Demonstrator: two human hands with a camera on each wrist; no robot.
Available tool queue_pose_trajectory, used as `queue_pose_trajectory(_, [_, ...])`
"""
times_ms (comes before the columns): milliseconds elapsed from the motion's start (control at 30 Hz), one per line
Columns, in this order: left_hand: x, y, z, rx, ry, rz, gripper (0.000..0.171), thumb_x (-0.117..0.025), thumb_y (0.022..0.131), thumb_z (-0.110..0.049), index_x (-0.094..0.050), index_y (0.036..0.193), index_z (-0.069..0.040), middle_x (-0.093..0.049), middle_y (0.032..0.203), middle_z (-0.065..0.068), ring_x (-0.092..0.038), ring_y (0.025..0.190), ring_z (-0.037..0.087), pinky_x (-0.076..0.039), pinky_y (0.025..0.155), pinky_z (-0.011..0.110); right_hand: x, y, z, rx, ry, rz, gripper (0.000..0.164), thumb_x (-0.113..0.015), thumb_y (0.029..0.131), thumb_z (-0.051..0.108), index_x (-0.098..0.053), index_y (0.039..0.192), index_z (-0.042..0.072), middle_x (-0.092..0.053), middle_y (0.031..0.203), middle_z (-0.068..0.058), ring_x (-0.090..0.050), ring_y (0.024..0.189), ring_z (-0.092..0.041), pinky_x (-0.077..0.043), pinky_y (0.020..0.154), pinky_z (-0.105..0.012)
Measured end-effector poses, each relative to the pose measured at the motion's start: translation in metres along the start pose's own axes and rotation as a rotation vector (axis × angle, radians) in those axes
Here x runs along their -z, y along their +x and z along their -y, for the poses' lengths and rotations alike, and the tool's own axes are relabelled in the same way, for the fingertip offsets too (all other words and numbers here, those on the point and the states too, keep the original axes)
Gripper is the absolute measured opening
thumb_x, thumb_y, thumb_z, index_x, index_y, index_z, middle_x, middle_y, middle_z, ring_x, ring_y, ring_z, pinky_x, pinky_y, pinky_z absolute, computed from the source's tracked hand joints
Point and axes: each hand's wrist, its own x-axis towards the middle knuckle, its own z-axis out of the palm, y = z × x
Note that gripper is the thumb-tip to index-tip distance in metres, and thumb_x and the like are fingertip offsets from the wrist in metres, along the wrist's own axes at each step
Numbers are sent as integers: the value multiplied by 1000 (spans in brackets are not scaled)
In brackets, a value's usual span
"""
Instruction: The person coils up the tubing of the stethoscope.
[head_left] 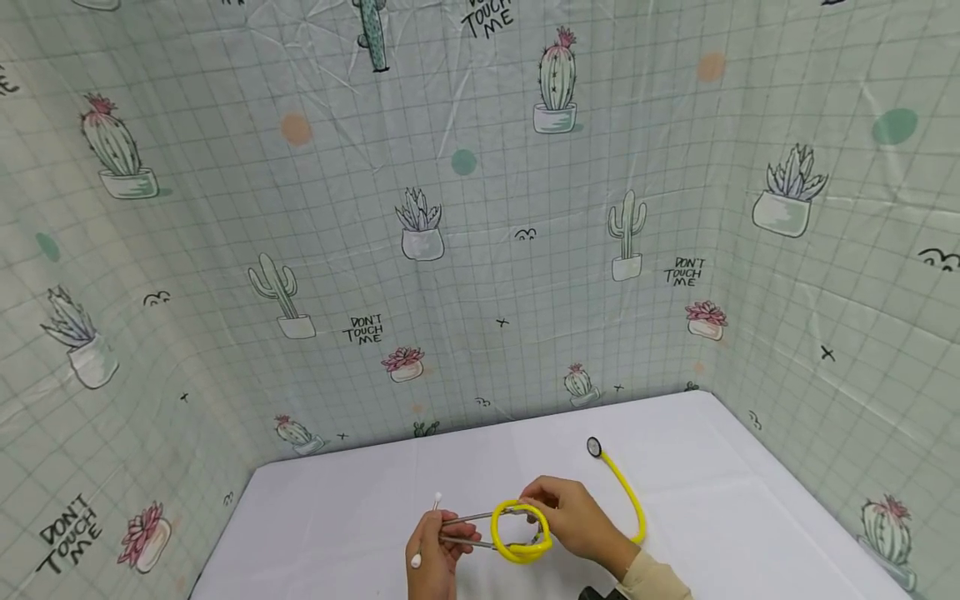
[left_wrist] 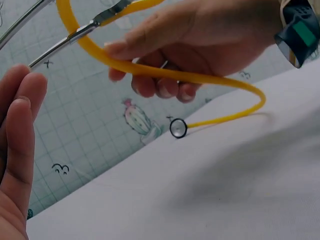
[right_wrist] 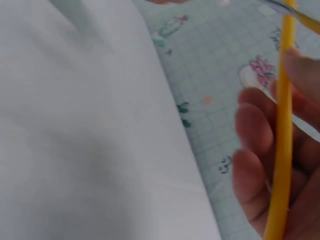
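A stethoscope with yellow tubing is held between both hands above the table. My left hand pinches its metal ear tubes near the white eartips. A loop of the tubing circles those ear tubes. My right hand grips the loop's right side, thumb and fingers on the tube; in the right wrist view the yellow tube runs between thumb and fingers. From there the tubing trails to the round chest piece, which lies on the table behind the right hand.
A white cloth covers the table. Behind it and at both sides hangs a grid-patterned curtain printed with cacti. Something dark with a green patch is strapped at the right wrist, beside a beige sleeve.
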Motion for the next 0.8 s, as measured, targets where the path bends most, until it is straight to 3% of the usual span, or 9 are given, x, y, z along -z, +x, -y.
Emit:
queue_pose_trajectory(100, [-3,1,-1,-8,-13,-39,33,-31,109,-20,-53,103,4,-71,84,17,-70,73,25,-57,64,31,-11,-5,-5,-33,43,-50,17,-66,99,24,-72,103,8,-72,91,-5,-65,78,-13,-56,70,-24])
queue_pose_trajectory(200, [-5,2,0,-22,-16,-101,32,-31,109,-18,-54,102,4,-71,84,18,-71,72,24,-57,63,31,-20,-8,-7,-78,53,-79,24,-65,99,27,-73,107,6,-69,83,0,-63,72,-12,-54,62,-23])
queue_pose_trajectory(367, [-4,10,7,-83,-12,-232,33,-32,108,-18,-54,105,7,-71,83,18,-70,69,23,-56,58,30,-30,-15,-8,-93,19,-64,22,-59,101,16,-73,110,2,-70,80,0,-63,67,-12,-48,53,-23])
queue_pose_trajectory(533, [2,26,25,-175,-26,-311,41,-35,109,-26,-54,109,10,-73,85,16,-72,73,24,-57,59,28,-36,-19,-11,-50,-8,-37,27,-58,102,13,-68,120,-4,-74,92,-5,-65,68,-9,-52,57,-23])
queue_pose_trajectory(800, [23,64,63,-245,37,-415,45,-36,109,-38,-56,110,2,-74,89,14,-73,77,25,-58,60,26,-42,-24,-8,-83,-33,-30,34,-59,100,16,-65,126,-6,-71,83,1,-57,61,-5,-51,55,-22])
